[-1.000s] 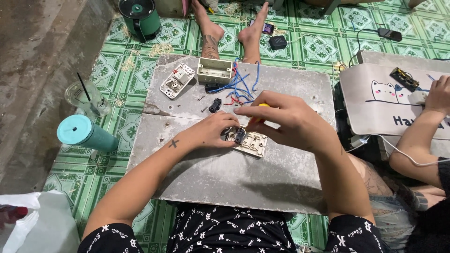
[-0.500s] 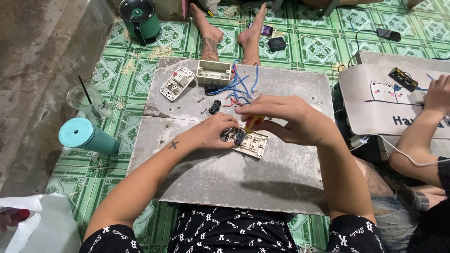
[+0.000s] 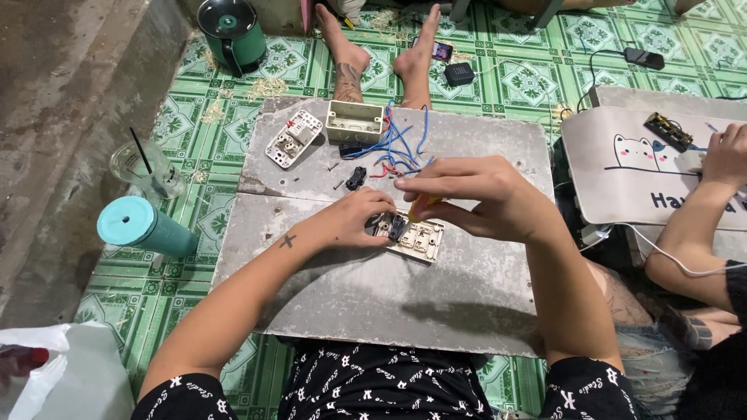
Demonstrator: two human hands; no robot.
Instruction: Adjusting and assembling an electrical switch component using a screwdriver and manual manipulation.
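Hands meet at mid-surface: the left hand (image 3: 354,222) pins the cream switch module (image 3: 411,236) steady on the grey surface (image 3: 467,295) while the right hand (image 3: 482,194) pinches a yellow-handled screwdriver (image 3: 420,204) upright over it.

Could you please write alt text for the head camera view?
The left hand steadies a switch plate on a grey board while the right hand works a yellow screwdriver into it. Blue wires lie beyond.
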